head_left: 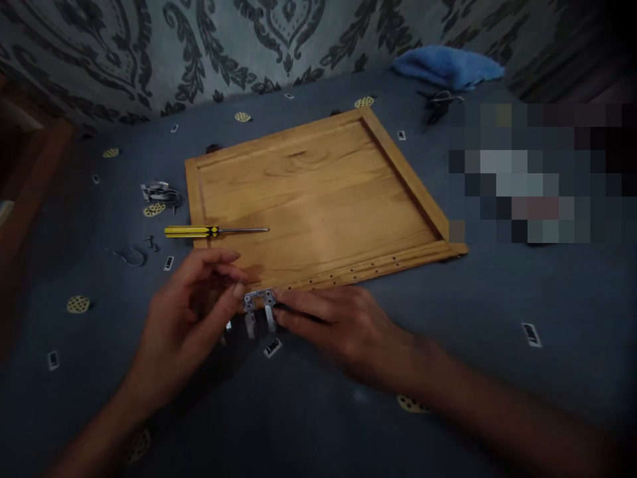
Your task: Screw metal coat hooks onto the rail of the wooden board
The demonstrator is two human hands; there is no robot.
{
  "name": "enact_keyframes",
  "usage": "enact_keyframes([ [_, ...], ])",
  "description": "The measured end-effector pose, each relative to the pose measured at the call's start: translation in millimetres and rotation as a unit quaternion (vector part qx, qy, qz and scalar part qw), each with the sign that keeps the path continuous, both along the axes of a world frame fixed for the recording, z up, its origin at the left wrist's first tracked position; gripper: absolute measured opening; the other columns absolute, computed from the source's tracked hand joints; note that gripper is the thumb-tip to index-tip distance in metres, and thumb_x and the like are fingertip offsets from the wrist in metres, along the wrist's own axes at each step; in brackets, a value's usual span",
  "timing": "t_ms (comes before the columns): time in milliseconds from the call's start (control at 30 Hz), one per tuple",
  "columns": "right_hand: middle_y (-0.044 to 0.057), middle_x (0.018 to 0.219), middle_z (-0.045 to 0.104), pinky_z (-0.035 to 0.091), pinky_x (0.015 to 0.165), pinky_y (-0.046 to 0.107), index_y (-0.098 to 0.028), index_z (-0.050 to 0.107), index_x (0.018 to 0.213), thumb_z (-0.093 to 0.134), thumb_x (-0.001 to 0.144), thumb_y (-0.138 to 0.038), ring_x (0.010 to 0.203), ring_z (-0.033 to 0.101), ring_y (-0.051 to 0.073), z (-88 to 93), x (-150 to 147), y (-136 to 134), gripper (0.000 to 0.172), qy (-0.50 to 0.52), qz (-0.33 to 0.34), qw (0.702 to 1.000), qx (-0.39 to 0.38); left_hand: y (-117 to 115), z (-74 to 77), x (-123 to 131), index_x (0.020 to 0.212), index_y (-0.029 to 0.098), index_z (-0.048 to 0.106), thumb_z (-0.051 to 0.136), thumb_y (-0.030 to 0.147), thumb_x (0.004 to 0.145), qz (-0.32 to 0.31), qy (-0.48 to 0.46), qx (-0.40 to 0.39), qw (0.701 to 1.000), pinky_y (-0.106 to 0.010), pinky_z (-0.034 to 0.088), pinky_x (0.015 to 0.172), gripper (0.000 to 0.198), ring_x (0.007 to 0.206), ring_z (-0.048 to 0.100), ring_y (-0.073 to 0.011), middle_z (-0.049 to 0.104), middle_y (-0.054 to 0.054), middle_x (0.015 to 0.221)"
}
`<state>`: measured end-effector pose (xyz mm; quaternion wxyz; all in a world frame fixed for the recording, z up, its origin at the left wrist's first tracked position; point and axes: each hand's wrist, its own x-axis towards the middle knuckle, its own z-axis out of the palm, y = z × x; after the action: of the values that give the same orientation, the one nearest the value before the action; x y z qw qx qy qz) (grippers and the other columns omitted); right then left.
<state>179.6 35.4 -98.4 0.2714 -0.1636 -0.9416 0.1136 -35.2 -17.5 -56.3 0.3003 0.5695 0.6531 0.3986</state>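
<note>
A framed wooden board (308,199) lies on the blue patterned cloth, with a row of small holes along its near edge. A silver metal hook (269,312) sits against that edge, its prongs hanging over the side. My right hand (348,325) presses its fingertips on the hook from the right. Just left of it, my left hand (189,312) is curled, thumb and fingers drawn together; whatever is between the tips is too small to tell. Another metal hook shows partly behind the left thumb. A yellow-and-black screwdriver (192,231) rests across the board's left side.
Left of the board lie a bunch of metal hooks (160,192), a few small screws (150,243) and a single thin hook (130,255). A blue cloth (448,66) lies at the back right, beside a dark tool (438,105). The right area is pixelated.
</note>
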Motion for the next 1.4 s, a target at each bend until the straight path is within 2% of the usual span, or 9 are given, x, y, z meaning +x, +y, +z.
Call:
enact_keyframes([
  [67, 0.005, 0.112, 0.075, 0.059, 0.068, 0.025, -0.015, 0.07, 0.106, 0.039, 0.107, -0.016, 0.082, 0.072, 0.014, 0.5, 0, 0, 0.031, -0.004, -0.001, 1.0, -0.002, 1, 0.8, -1, 0.106, 0.027, 0.068, 0.07, 0.031, 0.084, 0.035, 0.005, 0.014, 0.999, -0.018, 0.059, 0.061, 0.023, 0.077, 0.071, -0.0127, 0.072, 0.0, 0.088],
  [167, 0.004, 0.114, 0.075, 0.058, 0.068, 0.026, -0.016, 0.07, 0.106, 0.039, 0.107, -0.016, 0.082, 0.072, 0.014, -0.1, 0, -1, 0.031, -0.009, -0.003, 1.0, 0.002, 1, 0.5, -4, 0.101, 0.028, 0.071, 0.072, 0.031, 0.082, 0.078, 0.005, 0.039, 0.996, -0.013, 0.057, 0.064, 0.019, 0.076, 0.069, -0.0096, 0.072, 0.001, 0.086],
  [333, 0.004, 0.113, 0.075, 0.058, 0.062, 0.027, -0.014, 0.07, 0.103, 0.041, 0.106, -0.015, 0.075, 0.072, 0.015, -2.7, -1, -1, 0.03, 0.022, -0.008, 1.0, 0.019, 7, -0.8, -16, 0.098, 0.025, 0.071, 0.072, 0.027, 0.082, 0.107, -0.027, 0.076, 0.991, -0.009, 0.053, 0.066, 0.016, 0.07, 0.067, -0.0054, 0.07, 0.003, 0.08],
  [567, 0.005, 0.116, 0.074, 0.06, 0.067, 0.027, -0.016, 0.071, 0.106, 0.043, 0.104, -0.013, 0.078, 0.072, 0.015, -3.7, 0, -1, 0.029, 0.005, -0.006, 1.0, 0.022, 21, -7.9, -33, 0.096, 0.021, 0.071, 0.069, 0.02, 0.083, 0.152, -0.037, 0.122, 0.98, -0.013, 0.049, 0.059, 0.014, 0.062, 0.062, -0.0058, 0.069, 0.003, 0.073],
  [867, 0.007, 0.119, 0.074, 0.061, 0.07, 0.028, -0.017, 0.071, 0.111, 0.051, 0.1, -0.013, 0.082, 0.073, 0.016, -5.9, 1, 1, 0.023, -0.007, 0.006, 1.0, 0.011, 37, -22.0, -59, 0.09, 0.017, 0.067, 0.068, 0.021, 0.078, 0.183, -0.049, 0.135, 0.973, -0.018, 0.042, 0.047, 0.013, 0.054, 0.056, -0.0086, 0.067, 0.001, 0.067],
  [1033, 0.01, 0.118, 0.074, 0.061, 0.069, 0.031, -0.015, 0.072, 0.108, 0.052, 0.096, -0.007, 0.088, 0.074, 0.02, -7.8, 0, 1, 0.025, 0.005, 0.013, 1.0, 0.02, 40, -26.9, -73, 0.09, 0.016, 0.066, 0.066, 0.025, 0.08, 0.194, -0.03, 0.134, 0.971, -0.018, 0.035, 0.044, 0.013, 0.048, 0.046, -0.0074, 0.056, 0.005, 0.059],
  [1133, 0.008, 0.113, 0.076, 0.061, 0.065, 0.031, -0.017, 0.071, 0.108, 0.052, 0.093, -0.003, 0.083, 0.075, 0.02, -8.9, -1, 2, 0.028, 0.026, 0.009, 0.999, 0.032, 40, -30.3, -80, 0.093, 0.016, 0.065, 0.065, 0.029, 0.083, 0.188, -0.015, 0.129, 0.974, -0.019, 0.034, 0.044, 0.016, 0.048, 0.043, -0.0077, 0.051, 0.007, 0.058],
  [1233, 0.007, 0.113, 0.076, 0.061, 0.068, 0.029, -0.019, 0.071, 0.107, 0.048, 0.092, 0.0, 0.084, 0.075, 0.018, -9.4, -2, 3, 0.033, 0.034, 0.004, 0.999, 0.023, 40, -36.1, -85, 0.096, 0.015, 0.064, 0.062, 0.035, 0.091, 0.181, -0.006, 0.122, 0.976, -0.019, 0.036, 0.045, 0.021, 0.049, 0.043, -0.0074, 0.048, 0.007, 0.06],
  [1400, 0.006, 0.113, 0.076, 0.062, 0.074, 0.03, -0.02, 0.07, 0.107, 0.044, 0.093, 0.001, 0.091, 0.075, 0.018, -8.3, -3, 3, 0.036, 0.048, 0.007, 0.999, 0.017, 40, -44.3, -91, 0.103, 0.013, 0.062, 0.058, 0.04, 0.097, 0.178, 0.006, 0.107, 0.978, -0.022, 0.047, 0.051, 0.028, 0.057, 0.052, -0.0076, 0.059, 0.002, 0.077],
])
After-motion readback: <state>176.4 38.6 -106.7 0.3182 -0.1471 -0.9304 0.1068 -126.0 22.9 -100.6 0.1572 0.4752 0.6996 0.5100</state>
